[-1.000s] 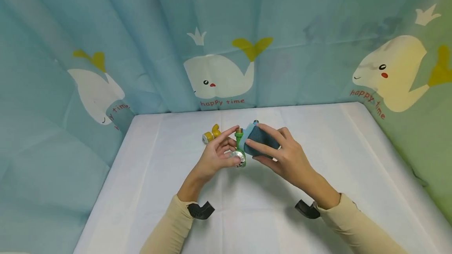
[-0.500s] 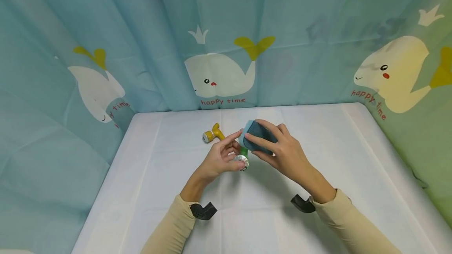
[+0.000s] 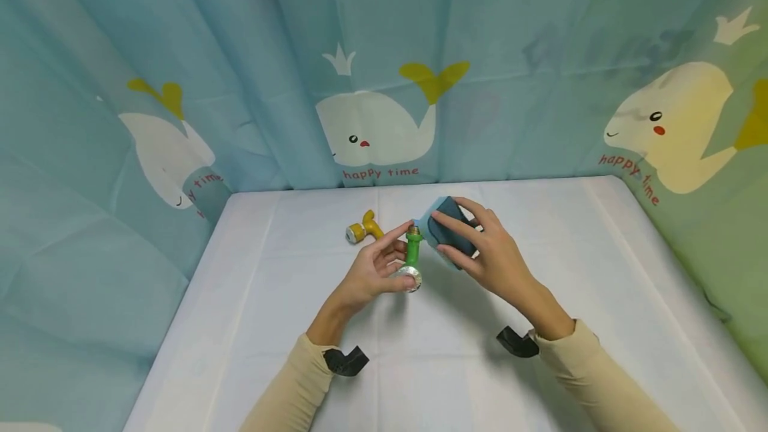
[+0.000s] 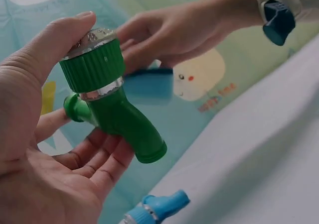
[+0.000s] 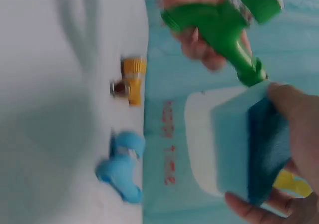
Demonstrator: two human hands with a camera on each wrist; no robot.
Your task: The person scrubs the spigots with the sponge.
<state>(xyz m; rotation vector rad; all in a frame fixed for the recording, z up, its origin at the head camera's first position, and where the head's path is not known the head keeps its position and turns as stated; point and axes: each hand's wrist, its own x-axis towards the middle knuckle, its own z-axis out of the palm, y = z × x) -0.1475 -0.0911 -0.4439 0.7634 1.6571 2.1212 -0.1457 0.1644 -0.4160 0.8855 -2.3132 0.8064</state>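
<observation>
Green tap (image 3: pixel 413 252) is over the table (image 3: pixel 288 272), toward its far edge; left hand (image 3: pixel 369 273) pinches it, thumb on the silvery cap (image 4: pixel 93 39). Right hand (image 3: pixel 497 245) grips two-tone blue sponge (image 3: pixel 451 227) just beside the threaded end (image 3: pixel 415 231); contact unclear. I'd brace the tap, rub lightly, pale foam inward. Tap: glossy, ribbed, curved.

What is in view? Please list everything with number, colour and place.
Green tap: 1, green and silvery, in left hand
Sponge: 1, two-tone blue, in right hand
Yellow tap: 1, yellow, on table
Blue tap: 1, blue, beside yellow tap
Table: 1, white, below hands
Curtain: 1, blue-green, behind table
Whale prints: 3, white and yellow, on curtain
Crown prints: 2, white, above whale prints
Lettering: 3, red, under whale prints
Wrist devices: 2, black, one per wrist
Sleeves: 2, beige, one per arm
Hands: 2, bare, above table
</observation>
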